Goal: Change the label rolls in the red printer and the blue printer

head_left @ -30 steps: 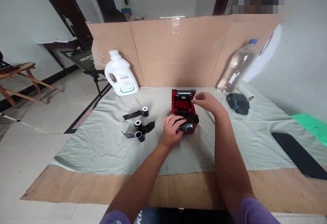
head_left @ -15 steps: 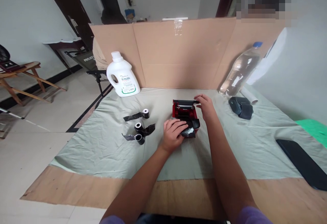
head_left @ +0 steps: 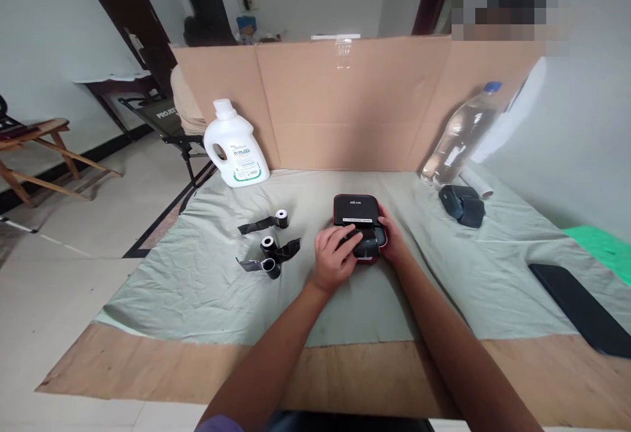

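Note:
A small red and black portable printer [head_left: 357,207] rests on the cloth in front of me, its black lid down. A strip of shiny black paper [head_left: 369,245] comes out over its front. My left hand [head_left: 336,253] is on the printer's front left, its bent fingers pressing over the strip and the front edge. Against the printer's right side, my right hand [head_left: 390,235] is closed round it; most of its fingers are hidden behind the casing. To the left of the printer lie three small black paper rolls [head_left: 271,267], each with a loose tail.
A white detergent bottle [head_left: 236,146] and a large clear bottle [head_left: 461,136] stand before a cardboard screen [head_left: 345,110]. Right of me are a black strapped device [head_left: 462,206], a white tube [head_left: 477,182] and a black phone [head_left: 576,307]. Part of a person [head_left: 503,4] shows behind the screen.
The printer's lid has swung down from raised to closed. My right hand has moved from the lid's upper right corner down to the printer's right side; my left hand stays on the front.

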`<state>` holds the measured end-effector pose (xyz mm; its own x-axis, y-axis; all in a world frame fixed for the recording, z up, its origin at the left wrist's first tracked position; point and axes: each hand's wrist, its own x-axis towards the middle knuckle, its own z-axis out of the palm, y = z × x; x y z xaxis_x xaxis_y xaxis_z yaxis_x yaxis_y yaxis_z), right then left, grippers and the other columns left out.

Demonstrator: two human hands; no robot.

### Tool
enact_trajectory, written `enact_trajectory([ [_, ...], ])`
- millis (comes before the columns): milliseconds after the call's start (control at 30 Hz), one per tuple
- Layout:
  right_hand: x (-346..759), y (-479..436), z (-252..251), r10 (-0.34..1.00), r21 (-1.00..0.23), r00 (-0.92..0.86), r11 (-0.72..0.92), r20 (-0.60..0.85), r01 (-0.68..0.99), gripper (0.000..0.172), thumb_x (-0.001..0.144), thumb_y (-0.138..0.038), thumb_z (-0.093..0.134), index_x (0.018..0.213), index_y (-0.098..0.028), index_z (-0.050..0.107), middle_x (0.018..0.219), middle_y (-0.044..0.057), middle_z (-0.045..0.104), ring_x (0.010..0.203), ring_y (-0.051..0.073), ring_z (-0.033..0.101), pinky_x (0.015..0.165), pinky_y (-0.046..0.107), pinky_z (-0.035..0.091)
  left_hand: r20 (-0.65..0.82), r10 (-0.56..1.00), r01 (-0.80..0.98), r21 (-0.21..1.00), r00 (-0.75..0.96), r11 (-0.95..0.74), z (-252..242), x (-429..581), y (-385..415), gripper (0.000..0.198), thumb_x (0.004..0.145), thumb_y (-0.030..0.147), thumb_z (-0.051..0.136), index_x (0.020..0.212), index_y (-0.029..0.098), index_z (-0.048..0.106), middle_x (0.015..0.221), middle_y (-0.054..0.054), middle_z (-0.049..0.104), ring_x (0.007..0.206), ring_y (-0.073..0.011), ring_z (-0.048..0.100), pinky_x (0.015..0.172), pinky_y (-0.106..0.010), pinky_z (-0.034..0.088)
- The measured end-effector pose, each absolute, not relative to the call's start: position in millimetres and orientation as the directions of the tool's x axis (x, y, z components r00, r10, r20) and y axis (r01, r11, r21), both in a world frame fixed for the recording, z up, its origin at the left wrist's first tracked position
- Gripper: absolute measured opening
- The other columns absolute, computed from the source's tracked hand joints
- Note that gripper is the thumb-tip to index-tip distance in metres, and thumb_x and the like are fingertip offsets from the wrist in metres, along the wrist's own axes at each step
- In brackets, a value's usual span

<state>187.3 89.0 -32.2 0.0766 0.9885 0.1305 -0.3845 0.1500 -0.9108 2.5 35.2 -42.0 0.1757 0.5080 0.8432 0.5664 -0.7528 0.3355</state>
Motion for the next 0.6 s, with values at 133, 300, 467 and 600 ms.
enact_trajectory([
  [133, 182, 83, -36, 0.986, -0.896, 0.099, 0.163, 0.134, -0.414, 0.054, 0.072, -0.038, 0.063, 0.126, -0.032, 0.061, 0.133, 0.000, 0.067, 0.127, 0.027, 0.059, 0.111, 0.045, 0.045, 0.769, 0.637, 0.607, 0.481, 0.055, -0.633, -41, 3, 39, 0.049, 0.092, 0.033, 0.056, 0.140, 0.020, 0.057, 0.134, -0.013, 0.065, 0.124, -0.0301, 0.053, 0.107, -0.047, 0.039],
  [300, 185, 86, -31, 0.981, -0.935, 0.110, 0.184, 0.158, -0.303, 0.058, 0.071, -0.039, 0.061, 0.128, -0.028, 0.060, 0.136, 0.004, 0.066, 0.128, 0.029, 0.059, 0.109, 0.046, 0.046, 0.654, 0.754, 0.565, 0.602, 0.058, -0.565, -36, -2, 47, 0.060, 0.089, 0.038, 0.059, 0.146, 0.019, 0.049, 0.126, -0.013, 0.067, 0.113, -0.0294, 0.056, 0.103, -0.046, 0.041],
  [467, 186, 86, -32, 0.970, -0.974, 0.139, 0.212, 0.200, -0.081, 0.061, 0.077, -0.049, 0.055, 0.133, -0.024, 0.058, 0.140, 0.008, 0.064, 0.130, 0.029, 0.059, 0.106, 0.045, 0.049, 0.613, 0.777, 0.448, 0.660, 0.143, -0.603, -35, -12, 53, 0.057, 0.092, 0.038, 0.058, 0.145, 0.020, 0.051, 0.122, -0.011, 0.067, 0.111, -0.0255, 0.060, 0.101, -0.042, 0.044],
  [600, 185, 74, -42, 0.952, -0.969, 0.225, 0.231, 0.207, -0.086, 0.061, 0.083, -0.058, 0.055, 0.133, -0.024, 0.059, 0.140, 0.009, 0.064, 0.131, 0.029, 0.059, 0.107, 0.048, 0.048, 0.549, 0.832, 0.334, 0.772, 0.077, -0.540, -41, -6, 52, 0.061, 0.093, 0.038, 0.056, 0.151, 0.021, 0.044, 0.146, -0.014, 0.054, 0.135, -0.0277, 0.049, 0.112, -0.045, 0.040],
])
